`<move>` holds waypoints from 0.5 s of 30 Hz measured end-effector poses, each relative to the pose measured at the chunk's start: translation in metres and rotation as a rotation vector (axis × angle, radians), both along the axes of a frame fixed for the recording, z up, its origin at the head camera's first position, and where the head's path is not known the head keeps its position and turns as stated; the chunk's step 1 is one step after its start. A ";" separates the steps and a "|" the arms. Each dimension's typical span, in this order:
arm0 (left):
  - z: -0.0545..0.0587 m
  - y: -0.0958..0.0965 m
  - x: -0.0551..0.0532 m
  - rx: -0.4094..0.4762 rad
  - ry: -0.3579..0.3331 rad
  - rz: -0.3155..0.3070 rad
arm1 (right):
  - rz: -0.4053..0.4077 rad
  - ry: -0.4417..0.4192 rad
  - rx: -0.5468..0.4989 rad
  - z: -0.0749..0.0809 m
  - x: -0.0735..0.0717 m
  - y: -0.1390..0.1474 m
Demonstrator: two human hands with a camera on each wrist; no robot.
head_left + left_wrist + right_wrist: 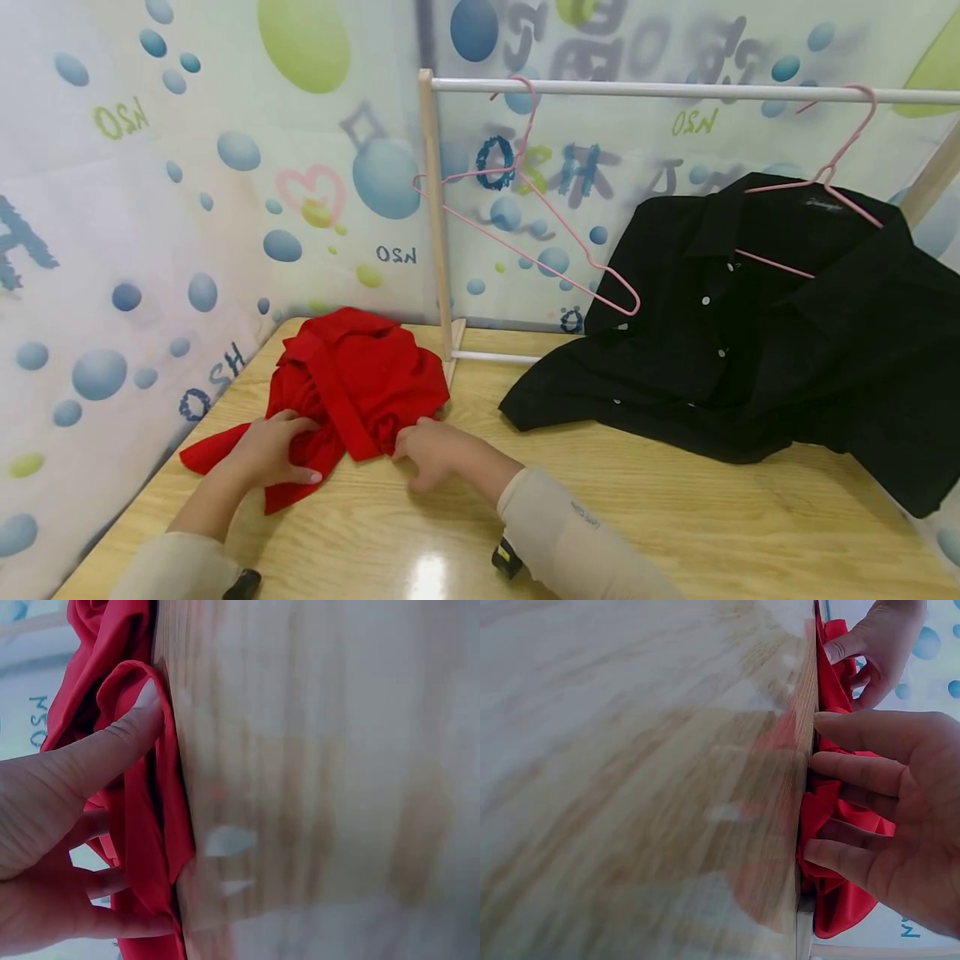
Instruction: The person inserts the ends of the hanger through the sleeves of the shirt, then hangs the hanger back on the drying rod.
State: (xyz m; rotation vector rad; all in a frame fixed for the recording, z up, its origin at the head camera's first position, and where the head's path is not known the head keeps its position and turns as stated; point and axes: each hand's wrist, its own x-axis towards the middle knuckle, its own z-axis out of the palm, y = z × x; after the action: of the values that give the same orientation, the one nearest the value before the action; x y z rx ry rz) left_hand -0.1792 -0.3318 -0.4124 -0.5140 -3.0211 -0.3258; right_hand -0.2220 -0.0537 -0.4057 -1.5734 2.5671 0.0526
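Note:
A crumpled red garment point(375, 367) lies in a heap at the back left of the wooden table, a flat band running across its front. My left hand point(268, 450) rests on its near left part, thumb and fingers spread wide. In the left wrist view, the left thumb point(112, 746) lies along a fold of red cloth, with the fingers lower on the same cloth. My right hand point(435, 452) touches the garment's near right edge. Its slightly bent fingers point(847, 859) meet the bunched cloth in the right wrist view, while the thumb is extended.
A rack with a white rail point(645, 88) and wooden post point(437, 225) stands behind. From it hang a bare pink hanger point(555, 221) and a black short-sleeved shirt point(757, 350) on another pink hanger, its hem spread over the table point(600, 492). A patterned curtain point(225, 100) surrounds the table.

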 end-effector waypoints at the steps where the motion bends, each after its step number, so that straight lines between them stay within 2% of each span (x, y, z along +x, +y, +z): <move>1: 0.000 0.001 0.001 0.000 0.000 -0.008 | 0.005 -0.005 0.000 0.000 0.001 0.002; 8: -0.002 0.008 0.008 -0.005 -0.009 -0.053 | 0.064 -0.019 -0.022 -0.001 0.009 0.018; 15: 0.000 0.019 0.015 0.012 -0.035 -0.091 | 0.084 -0.076 -0.071 0.001 0.017 0.040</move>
State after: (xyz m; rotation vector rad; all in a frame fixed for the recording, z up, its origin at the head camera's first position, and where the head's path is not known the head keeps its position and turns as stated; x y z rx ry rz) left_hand -0.1643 -0.3130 -0.4123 -0.6534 -3.0335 -0.3609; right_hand -0.2054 -0.0134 -0.4048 -1.6732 2.4710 -0.0889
